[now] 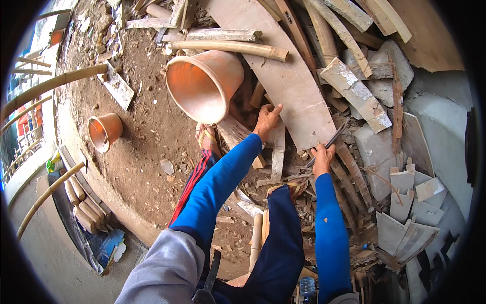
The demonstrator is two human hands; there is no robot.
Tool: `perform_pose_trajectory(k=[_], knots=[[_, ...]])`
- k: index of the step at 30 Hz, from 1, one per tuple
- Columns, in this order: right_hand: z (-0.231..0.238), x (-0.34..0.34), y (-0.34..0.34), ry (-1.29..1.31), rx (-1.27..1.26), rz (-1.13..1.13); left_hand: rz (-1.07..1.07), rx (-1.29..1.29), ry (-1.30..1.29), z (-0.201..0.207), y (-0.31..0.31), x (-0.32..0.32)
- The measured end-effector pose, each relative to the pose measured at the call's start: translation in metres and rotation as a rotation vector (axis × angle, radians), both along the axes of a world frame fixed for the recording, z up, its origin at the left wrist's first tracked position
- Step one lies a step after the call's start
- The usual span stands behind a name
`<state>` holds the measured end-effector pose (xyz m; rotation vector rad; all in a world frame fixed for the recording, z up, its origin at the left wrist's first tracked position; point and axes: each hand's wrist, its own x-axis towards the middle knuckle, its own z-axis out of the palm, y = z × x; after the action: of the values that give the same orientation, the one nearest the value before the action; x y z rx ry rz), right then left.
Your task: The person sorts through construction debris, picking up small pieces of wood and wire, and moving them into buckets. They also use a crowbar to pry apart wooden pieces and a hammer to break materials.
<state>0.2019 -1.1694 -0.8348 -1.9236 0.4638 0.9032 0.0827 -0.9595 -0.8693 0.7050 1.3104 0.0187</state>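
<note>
A long, pale plywood board [298, 96] lies at a slant across a heap of scrap wood, its near end between my hands. At its left edge is my left hand [267, 122], fingers closed on the edge; their undersides are hidden. My right hand [322, 158] is closed around a thin dark bar [334, 136] and rests against the board's near end. The exact kind of bar cannot be made out. Just beyond my left hand, a large orange bucket [234, 71] lies tipped, its mouth toward the lower left.
Broken planks and a bamboo pole [230, 47] lie beyond the bucket. A smaller orange bucket [112, 126] sits on the dirt at left, near bamboo rails [55, 87]. Concrete chunks [377, 152] and broken tiles [405, 228] are piled at right. Scraps surround my sandalled feet.
</note>
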Motion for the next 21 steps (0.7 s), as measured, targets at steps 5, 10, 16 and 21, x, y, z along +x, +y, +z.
perform_pose_trajectory(k=[5, 10, 16, 21], knots=[[-0.004, -0.002, -0.01, -0.035, -0.053, -0.1, -0.107, 0.928, 0.258, 0.086, 0.018, -0.067], [0.01, 0.003, -0.002, -0.093, -0.161, -0.096, -0.07, 1.12, 0.804, 0.06, 0.135, -0.207], [0.068, 0.02, 0.002, -0.062, -0.099, -0.13, 0.074, 0.217, 0.103, -0.006, 0.209, -0.264], [0.174, 0.052, 0.029, -0.012, -0.032, -0.096, 0.047, 0.391, 0.249, -0.015, 0.199, -0.272]])
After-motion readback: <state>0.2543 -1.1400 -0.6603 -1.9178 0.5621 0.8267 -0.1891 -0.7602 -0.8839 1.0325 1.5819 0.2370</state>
